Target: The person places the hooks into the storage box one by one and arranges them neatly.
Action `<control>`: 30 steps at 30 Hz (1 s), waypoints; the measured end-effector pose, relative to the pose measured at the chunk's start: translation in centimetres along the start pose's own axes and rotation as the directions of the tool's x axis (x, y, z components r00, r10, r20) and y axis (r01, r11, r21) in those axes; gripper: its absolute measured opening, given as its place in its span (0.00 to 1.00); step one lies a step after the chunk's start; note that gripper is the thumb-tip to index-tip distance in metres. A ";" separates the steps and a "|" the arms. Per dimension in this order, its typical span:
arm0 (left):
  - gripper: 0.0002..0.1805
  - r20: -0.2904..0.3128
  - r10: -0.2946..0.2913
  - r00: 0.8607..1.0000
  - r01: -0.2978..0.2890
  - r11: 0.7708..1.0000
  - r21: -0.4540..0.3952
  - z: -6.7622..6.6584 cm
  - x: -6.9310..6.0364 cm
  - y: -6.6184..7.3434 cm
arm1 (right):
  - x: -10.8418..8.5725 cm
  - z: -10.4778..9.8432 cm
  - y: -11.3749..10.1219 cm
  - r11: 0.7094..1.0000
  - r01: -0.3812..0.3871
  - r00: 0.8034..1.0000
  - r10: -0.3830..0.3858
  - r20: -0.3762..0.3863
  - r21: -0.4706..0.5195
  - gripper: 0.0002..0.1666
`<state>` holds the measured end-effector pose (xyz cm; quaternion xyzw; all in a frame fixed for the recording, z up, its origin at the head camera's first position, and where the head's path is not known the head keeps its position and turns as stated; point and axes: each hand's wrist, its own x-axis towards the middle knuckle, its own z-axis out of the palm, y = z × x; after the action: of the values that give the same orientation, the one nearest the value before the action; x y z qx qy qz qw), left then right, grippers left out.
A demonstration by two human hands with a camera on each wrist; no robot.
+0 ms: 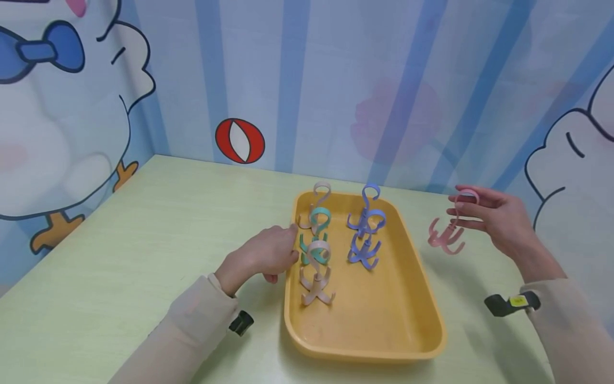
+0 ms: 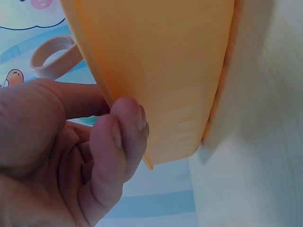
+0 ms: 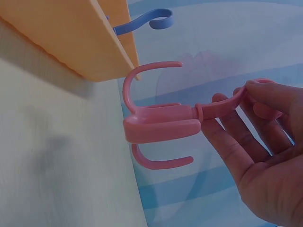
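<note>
My right hand (image 1: 501, 216) pinches a pink multi-prong hanging hook (image 1: 447, 237) by its curved top, to the right of the tray and above the table. Its prongs point away from the palm in the right wrist view. At the tray's left wall, my left hand (image 1: 269, 249) grips the rim of the yellow tray (image 1: 379, 341) between thumb and fingers. Inside the tray's left side stand a beige hook (image 1: 316, 290), a green hook (image 1: 320, 213) and a pale greyish hook (image 1: 322, 185). Two blue hooks (image 1: 363, 255) stand toward the tray's back right.
The tray rests on a pale green table (image 1: 192, 213). Behind it hangs a blue striped cloth backdrop (image 1: 326, 106) with cartoon figures. Each sleeve has a dark wrist device (image 1: 510, 304) at the cuff.
</note>
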<state>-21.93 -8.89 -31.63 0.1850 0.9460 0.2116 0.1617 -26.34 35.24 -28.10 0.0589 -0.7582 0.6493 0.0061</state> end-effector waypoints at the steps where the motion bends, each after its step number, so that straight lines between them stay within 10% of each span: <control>1: 0.35 0.000 -0.001 1.000 0.001 1.000 -0.001 0.0 0.0 0.0 | -0.1 0.1 -0.1 1.000 0.003 1.000 -0.003 0.005 0.000 0.19; 30: 0.35 -0.003 0.005 1.000 -0.005 1.000 0.006 0.0 -0.1 0.0 | -1.6 3.8 -3.0 0.980 0.072 0.996 -0.061 0.060 -0.185 0.21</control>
<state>-21.82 -8.90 -31.63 0.1875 0.9464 0.2092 0.1591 -24.25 31.14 -25.93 0.1010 -0.8133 0.5729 0.0126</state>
